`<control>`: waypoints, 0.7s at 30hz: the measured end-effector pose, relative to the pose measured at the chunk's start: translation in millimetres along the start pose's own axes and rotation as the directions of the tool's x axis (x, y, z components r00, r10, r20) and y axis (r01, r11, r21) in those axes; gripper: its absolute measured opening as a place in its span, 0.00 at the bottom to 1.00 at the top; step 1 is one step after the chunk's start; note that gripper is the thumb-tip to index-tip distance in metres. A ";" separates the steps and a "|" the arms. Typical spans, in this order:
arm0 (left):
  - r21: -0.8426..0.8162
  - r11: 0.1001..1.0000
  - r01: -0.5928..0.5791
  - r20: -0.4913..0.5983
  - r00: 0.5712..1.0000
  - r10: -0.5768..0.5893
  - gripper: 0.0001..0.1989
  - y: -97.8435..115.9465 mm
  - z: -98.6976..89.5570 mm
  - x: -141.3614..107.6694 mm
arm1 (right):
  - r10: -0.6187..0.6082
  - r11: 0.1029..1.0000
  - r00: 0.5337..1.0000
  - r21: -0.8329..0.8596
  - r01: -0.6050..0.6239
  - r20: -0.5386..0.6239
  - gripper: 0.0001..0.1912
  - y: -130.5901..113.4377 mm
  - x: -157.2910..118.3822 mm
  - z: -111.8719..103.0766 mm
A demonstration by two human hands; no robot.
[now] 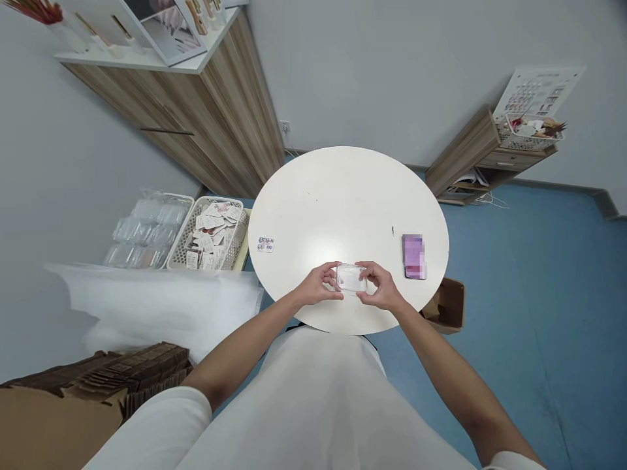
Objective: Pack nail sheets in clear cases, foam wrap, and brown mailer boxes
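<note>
A small clear plastic box [351, 279] is held between my two hands, over the near part of the round white table [343, 189]. My left hand [318, 285] grips its left end, thumb at the near edge and fingers at the far edge. On its right end, my right hand [379, 286] closes in the same way. Whether anything lies inside the box I cannot tell. To the left on the tabletop is a small card [265, 245] with several round, coloured pieces. A purple, partly blurred phone-like rectangle [414, 256] lies to the right.
Left of the table stand a white basket of cards [243, 215] and stacked clear packages [147, 225]. White sheeting [161, 303] and folded cardboard [142, 372] are nearer me. An open carton [453, 303] sits on the floor at right. Behind are a wooden cabinet [240, 98] and a low shelf [463, 153].
</note>
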State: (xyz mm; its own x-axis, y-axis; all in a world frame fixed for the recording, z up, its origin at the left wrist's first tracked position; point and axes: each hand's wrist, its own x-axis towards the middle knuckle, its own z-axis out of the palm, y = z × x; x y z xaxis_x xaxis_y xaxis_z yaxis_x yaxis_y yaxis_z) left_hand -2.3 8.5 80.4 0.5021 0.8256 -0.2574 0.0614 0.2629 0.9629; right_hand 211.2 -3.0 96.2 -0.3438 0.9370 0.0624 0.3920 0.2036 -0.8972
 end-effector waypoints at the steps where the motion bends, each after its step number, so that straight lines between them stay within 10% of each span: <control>1: -0.011 1.000 0.006 -0.004 1.000 -0.006 0.42 -0.2 1.2 -0.6 | 0.004 1.000 1.000 -0.005 -0.004 0.007 0.17 -0.7 0.0 -1.3; 14: -0.277 0.956 0.094 -0.006 0.995 -0.100 0.36 3.2 -0.9 -3.5 | -0.021 1.000 0.999 -0.009 0.021 0.029 0.19 -6.0 6.3 -14.2; 21: -0.214 0.971 0.109 -0.011 0.993 -0.114 0.33 -7.5 3.7 -7.5 | 0.239 0.957 0.970 0.180 -0.228 -0.043 0.17 -6.7 18.5 -15.5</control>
State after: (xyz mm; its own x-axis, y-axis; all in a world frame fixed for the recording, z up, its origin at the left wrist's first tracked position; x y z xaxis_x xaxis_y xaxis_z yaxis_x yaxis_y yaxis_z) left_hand -3.3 -1.5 75.4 0.4827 0.7956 -0.3661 -0.0705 0.4520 0.8892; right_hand 215.4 17.4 110.1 -0.2028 0.9699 -0.1351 0.3001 -0.0698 -0.9514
